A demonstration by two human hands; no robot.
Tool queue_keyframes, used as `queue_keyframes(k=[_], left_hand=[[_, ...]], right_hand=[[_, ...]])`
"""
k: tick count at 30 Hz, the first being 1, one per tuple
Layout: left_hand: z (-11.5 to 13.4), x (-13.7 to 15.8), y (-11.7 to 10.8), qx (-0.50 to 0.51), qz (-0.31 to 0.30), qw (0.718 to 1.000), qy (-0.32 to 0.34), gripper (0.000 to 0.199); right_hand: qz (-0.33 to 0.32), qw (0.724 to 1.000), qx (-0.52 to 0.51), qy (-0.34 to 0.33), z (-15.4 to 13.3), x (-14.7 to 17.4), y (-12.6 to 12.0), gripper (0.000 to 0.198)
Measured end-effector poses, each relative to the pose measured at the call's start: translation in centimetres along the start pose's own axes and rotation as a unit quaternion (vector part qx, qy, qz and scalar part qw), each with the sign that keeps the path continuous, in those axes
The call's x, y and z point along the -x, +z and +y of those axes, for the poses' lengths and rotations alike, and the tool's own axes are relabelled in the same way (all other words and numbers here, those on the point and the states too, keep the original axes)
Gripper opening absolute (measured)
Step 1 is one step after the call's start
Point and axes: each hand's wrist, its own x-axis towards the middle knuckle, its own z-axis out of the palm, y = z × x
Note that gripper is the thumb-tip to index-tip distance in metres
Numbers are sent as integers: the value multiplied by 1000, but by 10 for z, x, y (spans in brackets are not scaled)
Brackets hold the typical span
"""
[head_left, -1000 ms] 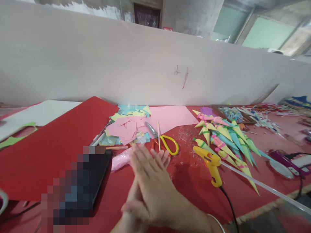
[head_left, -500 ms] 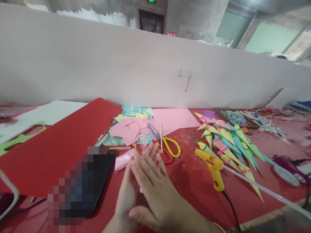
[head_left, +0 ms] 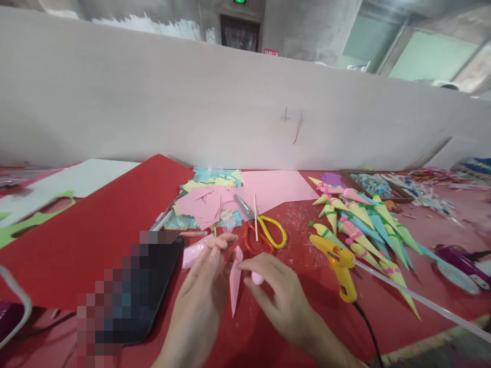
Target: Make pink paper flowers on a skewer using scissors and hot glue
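A small, smooth pink ball (head_left: 257, 277) sits between the thumb and bent fingers of my right hand (head_left: 282, 294). The tip of that hand's index finger reaches the upper part of a pink paper cone (head_left: 235, 283), whose narrow point is towards me. My left hand (head_left: 205, 286) is just left of the cone, palm turned inward, fingers slightly bent, with no object visible in it. Whether its hidden lower fingers touch the cone I cannot tell. Beyond my hands lie scissors (head_left: 270, 231) with yellow and red handles, and a pink plastic packet (head_left: 196, 251).
At right lie a yellow glue gun (head_left: 337, 266) with a long clear stick and a pile of decorated paper cones (head_left: 358, 222). A dark phone (head_left: 153, 291) is at left. Pink paper scraps (head_left: 203, 204) and a red sheet (head_left: 115, 230) lie behind, before a white partition (head_left: 192, 112).
My palms were pressed together; they have come apart, the right hand moving to the right. The pink ball and the paper cone now show between them.
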Motion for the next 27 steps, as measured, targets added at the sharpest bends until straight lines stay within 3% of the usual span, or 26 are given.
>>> queue_keyframes(k=[6, 13, 20, 27], left_hand=[[4, 1, 0, 58, 11, 997, -49, 25], [10, -4, 1, 35, -94, 995, -25, 24], [7, -20, -7, -64, -193, 978, -35, 32], [-8, -51, -23, -217, -233, 948, 20, 34]], right_hand=[[52, 999, -7, 7, 6, -5, -14, 22], [37, 999, 21, 13, 7, -5, -19, 20], [-14, 998, 61, 31, 14, -6, -20, 17], [-45, 993, 81, 76, 23, -6, -22, 20]])
